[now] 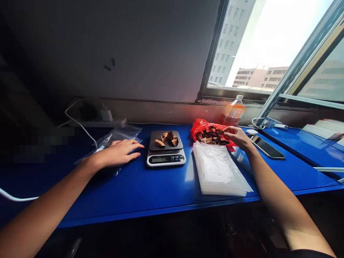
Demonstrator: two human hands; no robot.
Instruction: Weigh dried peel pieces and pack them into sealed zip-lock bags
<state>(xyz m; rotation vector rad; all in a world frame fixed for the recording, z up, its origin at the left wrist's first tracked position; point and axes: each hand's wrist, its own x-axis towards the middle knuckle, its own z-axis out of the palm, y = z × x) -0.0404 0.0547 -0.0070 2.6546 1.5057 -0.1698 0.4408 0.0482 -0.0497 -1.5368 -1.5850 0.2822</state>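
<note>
A kitchen scale [166, 159] sits on the blue table with several curled brown pieces of dried peel [174, 140] on its dark plate. Its display is lit, but the figures are too small to read surely. My left hand [118, 153] rests with fingers spread left of the scale, over clear zip bags [122, 133], holding nothing. At the right, a red plastic bag [199, 125] lies open, full of more dried peel [211, 135]. Over its right side my right hand [236, 136] is closed in a pinch on a small brown piece of dried peel [220, 132].
A stack of clear plastic bags [219, 170] lies before the red bag, reaching near the table's front edge [161, 212]. Behind stands an orange drink bottle [233, 111]. A phone [268, 147] lies to the right, a white charger [106, 114] with cable at back left.
</note>
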